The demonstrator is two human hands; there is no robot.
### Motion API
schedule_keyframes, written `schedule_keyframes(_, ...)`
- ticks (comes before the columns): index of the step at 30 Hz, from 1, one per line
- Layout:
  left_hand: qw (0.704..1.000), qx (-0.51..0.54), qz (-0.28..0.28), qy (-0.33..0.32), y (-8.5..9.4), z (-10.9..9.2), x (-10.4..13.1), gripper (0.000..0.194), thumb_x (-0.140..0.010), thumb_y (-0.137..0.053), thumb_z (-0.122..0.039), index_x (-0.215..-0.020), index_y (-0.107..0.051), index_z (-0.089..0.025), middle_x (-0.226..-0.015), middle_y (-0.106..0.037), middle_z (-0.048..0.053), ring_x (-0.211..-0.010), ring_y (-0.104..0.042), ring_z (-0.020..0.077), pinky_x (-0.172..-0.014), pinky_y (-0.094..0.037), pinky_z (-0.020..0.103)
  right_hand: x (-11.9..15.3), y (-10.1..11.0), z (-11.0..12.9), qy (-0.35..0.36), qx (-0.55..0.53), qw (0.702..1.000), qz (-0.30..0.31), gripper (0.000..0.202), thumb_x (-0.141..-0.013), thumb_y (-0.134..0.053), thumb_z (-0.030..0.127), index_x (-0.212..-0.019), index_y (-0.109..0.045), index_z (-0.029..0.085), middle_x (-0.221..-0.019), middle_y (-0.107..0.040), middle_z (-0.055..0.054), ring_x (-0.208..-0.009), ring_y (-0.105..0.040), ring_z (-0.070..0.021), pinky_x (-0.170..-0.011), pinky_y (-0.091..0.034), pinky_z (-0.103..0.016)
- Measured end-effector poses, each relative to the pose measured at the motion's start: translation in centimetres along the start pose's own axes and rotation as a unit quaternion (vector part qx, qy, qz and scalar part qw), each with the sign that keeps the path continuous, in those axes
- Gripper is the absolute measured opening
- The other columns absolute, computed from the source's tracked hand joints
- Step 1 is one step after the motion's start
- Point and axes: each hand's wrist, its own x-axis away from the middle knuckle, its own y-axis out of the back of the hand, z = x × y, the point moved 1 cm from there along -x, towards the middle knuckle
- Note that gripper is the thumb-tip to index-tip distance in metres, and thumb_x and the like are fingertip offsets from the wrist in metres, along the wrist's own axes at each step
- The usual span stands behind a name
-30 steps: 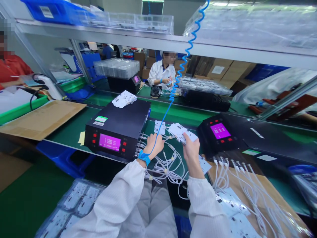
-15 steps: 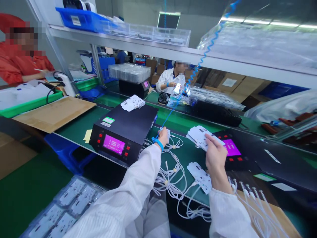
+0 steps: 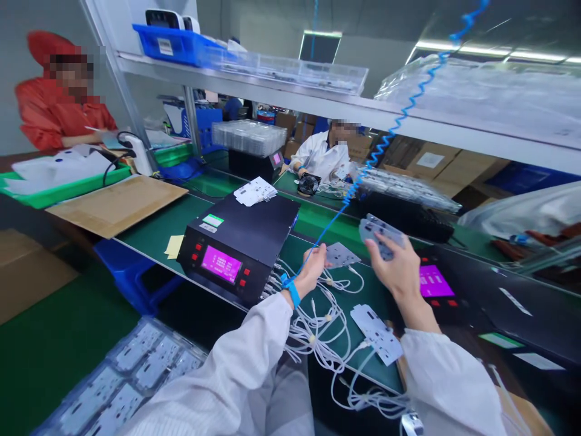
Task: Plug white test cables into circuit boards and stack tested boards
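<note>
My left hand point(image 3: 313, 266), with a blue wrist strap point(image 3: 293, 293) and coiled cord, has its fingers closed at the left edge of a flat grey plate point(image 3: 341, 255). A white cable runs to that plate's right side. In my right hand point(image 3: 396, 266) is a stack of thin plates point(image 3: 380, 233), the thumb across its lower side. Nearer me, another white plate point(image 3: 376, 333) lies at the bench edge with cables plugged into its lower side. White cables point(image 3: 324, 330) lie in loops between my arms.
A black box with a pink screen point(image 3: 221, 264) stands left, white plates point(image 3: 255, 191) on top. Another black box point(image 3: 490, 309) is at right. Trays of plates point(image 3: 131, 369) sit lower left. A shelf point(image 3: 290, 97) crosses above; two people sit beyond.
The view has shifted, moving the scene rightward. The cabled plate by my left hand now shows more fully. My right hand has turned, tilting its stack.
</note>
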Motion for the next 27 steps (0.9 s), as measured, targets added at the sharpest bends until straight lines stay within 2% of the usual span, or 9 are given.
schedule_keyframes(3,0.997,-0.042,0.052,-0.024,0.1,-0.6,1.6,0.026,-0.095,-0.072,-0.036,-0.084,-0.062,-0.014,-0.066,-0.057,-0.005,-0.059,-0.053,0.0092,-0.064,-0.047,0.024,1.0,-0.6,1.5,0.099,0.014,0.99,0.095,0.065,-0.097,-0.053,0.069,-0.124,-0.077,0.015,-0.139,-0.067,-0.017,-0.124,-0.068,-0.0335,-0.098,-0.061,-0.044)
schedule_keyframes(5,0.995,-0.055,0.076,-0.039,0.1,-1.1,2.2,0.03,-0.092,-0.075,-0.04,-0.083,-0.061,-0.015,-0.066,-0.059,-0.004,-0.061,-0.054,0.0095,-0.065,-0.046,0.024,1.9,-1.0,2.2,0.118,0.018,0.985,0.127,0.061,-0.099,-0.054,0.067,-0.128,-0.075,0.017,-0.141,-0.066,-0.015,-0.124,-0.069,-0.0326,-0.095,-0.064,-0.043)
schedule_keyframes(9,0.991,-0.071,0.101,-0.053,0.1,-1.5,2.5,0.033,-0.091,-0.076,-0.043,-0.083,-0.058,-0.016,-0.07,-0.061,-0.004,-0.066,-0.059,0.0103,-0.072,-0.05,0.026,3.3,-1.9,3.0,0.123,-0.005,0.978,0.167,0.049,-0.104,-0.051,0.054,-0.127,-0.075,0.018,-0.142,-0.065,-0.014,-0.125,-0.069,-0.0314,-0.1,-0.063,-0.044)
schedule_keyframes(12,0.99,-0.094,0.095,-0.051,0.3,-1.3,2.5,0.031,-0.094,-0.071,-0.043,-0.085,-0.058,-0.016,-0.073,-0.062,-0.003,-0.069,-0.061,0.0112,-0.076,-0.053,0.029,4.1,-2.6,3.4,0.121,-0.009,0.969,0.216,0.042,-0.106,-0.042,0.041,-0.126,-0.075,0.023,-0.146,-0.063,-0.01,-0.122,-0.071,-0.0298,-0.097,-0.064,-0.044)
schedule_keyframes(16,0.983,-0.153,0.097,-0.033,0.8,-0.8,2.4,0.043,-0.094,-0.067,-0.056,-0.08,-0.06,-0.016,-0.066,-0.058,-0.003,-0.059,-0.056,0.0107,-0.067,-0.051,0.028,4.7,-3.1,3.7,0.091,-0.009,0.967,0.237,0.043,-0.104,-0.04,0.037,-0.121,-0.077,0.024,-0.148,-0.062,-0.008,-0.117,-0.073,-0.03,-0.092,-0.065,-0.043)
schedule_keyframes(19,0.973,-0.195,0.113,-0.045,1.1,-0.9,2.2,0.058,-0.086,-0.067,-0.072,-0.069,-0.057,-0.018,-0.058,-0.051,-0.004,-0.056,-0.05,0.0107,-0.061,-0.045,0.026,5.0,-3.3,3.7,0.052,-0.022,0.974,0.219,0.043,-0.103,-0.042,0.04,-0.122,-0.077,0.024,-0.146,-0.063,-0.009,-0.114,-0.073,-0.0297,-0.091,-0.065,-0.043)
schedule_keyframes(22,0.964,-0.225,0.114,-0.078,1.3,-1.0,2.2,0.071,-0.078,-0.062,-0.085,-0.058,-0.041,-0.021,-0.053,-0.038,-0.006,-0.055,-0.041,0.0096,-0.058,-0.037,0.025,5.0,-3.2,3.8,0.017,-0.043,0.985,0.169,0.043,-0.103,-0.043,0.044,-0.12,-0.076,0.022,-0.145,-0.064,-0.012,-0.118,-0.071,-0.0298,-0.095,-0.063,-0.044)
schedule_keyframes(24,0.956,-0.248,0.124,-0.09,1.2,-0.9,2.5,0.073,-0.076,-0.059,-0.089,-0.057,-0.037,-0.022,-0.052,-0.035,-0.006,-0.054,-0.037,0.0091,-0.056,-0.034,0.025,4.7,-3.0,3.9,-0.013,-0.054,0.993,0.108,0.044,-0.102,-0.043,0.046,-0.113,-0.077,0.02,-0.14,-0.066,-0.014,-0.12,-0.07,-0.0295,-0.1,-0.06,-0.045)
schedule_keyframes(27,0.939,-0.286,0.163,-0.098,0.8,-0.3,3.3,0.067,-0.076,-0.063,-0.085,-0.064,-0.048,-0.021,-0.056,-0.045,-0.004,-0.055,-0.041,0.0108,-0.057,-0.035,0.027,3.9,-2.5,3.9,-0.092,-0.058,0.994,-0.017,0.048,-0.101,-0.043,0.052,-0.095,-0.076,0.018,-0.119,-0.073,-0.018,-0.112,-0.071,-0.0293,-0.1,-0.057,-0.045)
